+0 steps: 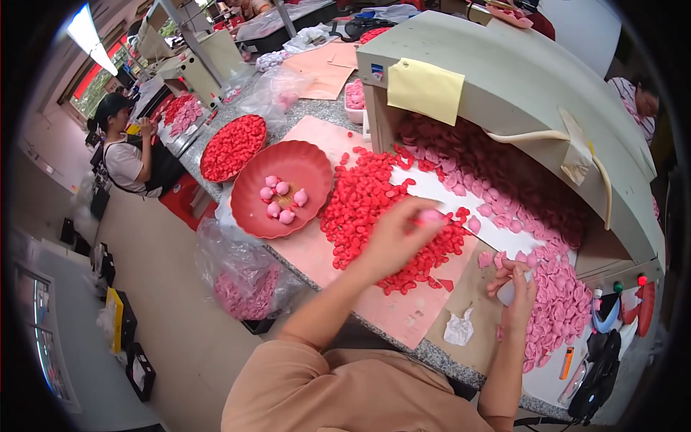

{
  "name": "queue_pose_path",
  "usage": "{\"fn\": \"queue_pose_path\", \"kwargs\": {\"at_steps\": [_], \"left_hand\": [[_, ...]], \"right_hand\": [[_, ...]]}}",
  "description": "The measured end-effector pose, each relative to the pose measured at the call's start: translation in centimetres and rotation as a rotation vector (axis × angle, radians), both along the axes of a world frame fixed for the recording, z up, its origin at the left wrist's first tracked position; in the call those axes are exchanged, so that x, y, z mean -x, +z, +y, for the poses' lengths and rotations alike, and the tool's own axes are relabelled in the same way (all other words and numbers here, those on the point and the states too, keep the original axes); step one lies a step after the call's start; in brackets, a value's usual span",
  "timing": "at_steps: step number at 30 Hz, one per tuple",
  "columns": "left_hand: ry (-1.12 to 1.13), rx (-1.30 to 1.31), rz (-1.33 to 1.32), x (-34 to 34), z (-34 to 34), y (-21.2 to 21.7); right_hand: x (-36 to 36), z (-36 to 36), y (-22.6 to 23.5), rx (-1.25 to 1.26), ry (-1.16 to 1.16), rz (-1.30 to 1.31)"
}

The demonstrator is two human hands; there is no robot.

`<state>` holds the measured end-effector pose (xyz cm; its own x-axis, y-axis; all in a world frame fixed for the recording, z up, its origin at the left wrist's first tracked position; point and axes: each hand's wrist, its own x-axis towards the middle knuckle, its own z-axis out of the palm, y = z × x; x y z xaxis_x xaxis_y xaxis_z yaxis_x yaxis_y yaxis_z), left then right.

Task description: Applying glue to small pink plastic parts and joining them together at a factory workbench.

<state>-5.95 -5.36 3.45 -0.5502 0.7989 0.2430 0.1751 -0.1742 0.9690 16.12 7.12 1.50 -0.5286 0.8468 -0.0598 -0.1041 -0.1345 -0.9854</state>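
My left hand reaches over the heap of small red pieces, its fingers closed on a small round pink piece. To the right, my right hand is closed round a small whitish, translucent object, whose kind I cannot make out. Beside that hand spreads a pile of pink cupped pieces. A red scalloped bowl at the left holds several round pink pieces. One pink piece lies apart on the white surface, under the machine's edge.
A grey-green hooded machine arches over the bench's right side. A second bowl of red pieces stands behind the scalloped one. Crumpled tissue, an orange lighter and a black cable bundle lie near the front edge. A co-worker sits far left.
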Motion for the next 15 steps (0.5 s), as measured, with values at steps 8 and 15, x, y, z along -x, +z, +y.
{"fn": "queue_pose_path", "kwargs": {"at_steps": [8, 15], "left_hand": [[0.681, 0.573, 0.822, 16.6, -15.9, -3.0], [0.425, 0.323, 0.836, 8.8, -2.9, 0.5]], "right_hand": [[0.2, 1.1, -0.3, -0.278, -0.053, -0.104], [-1.1, 2.6, -1.4, -0.356, -0.131, -0.127]]}}
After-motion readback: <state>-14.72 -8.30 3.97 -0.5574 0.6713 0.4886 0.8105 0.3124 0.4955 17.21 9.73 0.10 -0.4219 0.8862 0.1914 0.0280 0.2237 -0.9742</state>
